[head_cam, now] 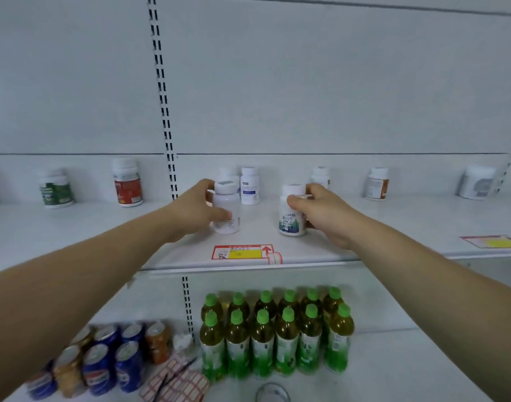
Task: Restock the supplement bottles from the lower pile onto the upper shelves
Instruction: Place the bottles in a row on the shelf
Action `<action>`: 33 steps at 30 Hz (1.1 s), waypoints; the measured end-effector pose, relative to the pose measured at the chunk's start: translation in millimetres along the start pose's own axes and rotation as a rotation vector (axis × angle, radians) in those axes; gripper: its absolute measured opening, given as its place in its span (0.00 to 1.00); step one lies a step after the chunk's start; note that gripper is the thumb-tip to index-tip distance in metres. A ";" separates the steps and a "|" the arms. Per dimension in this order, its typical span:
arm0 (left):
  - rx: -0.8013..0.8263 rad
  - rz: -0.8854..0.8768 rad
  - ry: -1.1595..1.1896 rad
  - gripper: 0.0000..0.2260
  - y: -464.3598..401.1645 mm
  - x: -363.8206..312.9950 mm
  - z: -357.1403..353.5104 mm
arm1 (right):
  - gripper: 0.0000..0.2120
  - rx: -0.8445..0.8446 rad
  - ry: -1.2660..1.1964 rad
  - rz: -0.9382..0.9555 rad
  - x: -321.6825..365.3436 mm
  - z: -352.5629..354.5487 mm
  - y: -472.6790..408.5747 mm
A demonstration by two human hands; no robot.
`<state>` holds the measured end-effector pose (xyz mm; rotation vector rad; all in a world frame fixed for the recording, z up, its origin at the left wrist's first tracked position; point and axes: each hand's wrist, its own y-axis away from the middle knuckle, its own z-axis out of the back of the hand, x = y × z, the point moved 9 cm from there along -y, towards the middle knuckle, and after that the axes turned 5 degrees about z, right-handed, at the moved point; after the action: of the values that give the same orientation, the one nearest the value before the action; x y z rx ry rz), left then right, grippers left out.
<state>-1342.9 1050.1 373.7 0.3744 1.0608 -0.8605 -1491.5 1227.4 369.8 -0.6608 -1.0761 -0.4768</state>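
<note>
— Forearms fill the near corners; what are the hands doing?

— Both reach onto the upper shelf (393, 224). On the left hand (194, 208) the grip is curled round a pale translucent bottle (227, 208), thumb across its front. The right hand (325, 211) clamps a white bottle with a green label (292, 210), thumb on its shoulder just under the cap.

— How do those two bottles stand?

— Upright, long axis vertical, caps up, bases on or just at the shelf surface. They sit near the front middle of the shelf, apart from each other.

— Any writing to read?

— The green label faces the camera and carries Chinese characters; I read "蛋白片". The pale bottle shows only a faint mark low down, too blurred to read. A red-and-yellow price tag (245, 252) with a red arrow lies on the shelf edge between the arms; a second tag (492, 242) lies far right.

— What else is around?

— Along the back wall stand more supplement bottles: a green-labelled one (55, 188), a red-labelled one (127, 181), a white one with a blue label (249, 185), an orange-labelled one (377, 183) and a wide white tub (477, 182). Below, on the lower shelf (393, 361), a block of green-capped tea bottles (277, 335) stands beside blue and orange cans (109, 361), with sheets of red-bordered stickers (176, 384) in front.
</note>
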 end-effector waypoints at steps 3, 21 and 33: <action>-0.033 0.009 -0.073 0.20 -22.5 3.1 -1.1 | 0.22 0.041 0.014 0.017 -6.5 -5.5 -18.6; -0.199 0.057 -0.262 0.24 -72.5 8.1 -0.5 | 0.21 0.213 0.132 0.130 -9.5 -11.6 -44.6; -0.269 -0.172 -0.440 0.23 -26.4 -51.1 -25.8 | 0.11 0.125 0.185 0.099 -12.8 24.0 -49.3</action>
<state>-1389.7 1072.2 409.7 -0.1328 0.7893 -0.8875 -1544.2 1209.3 378.4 -0.5455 -0.8866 -0.3739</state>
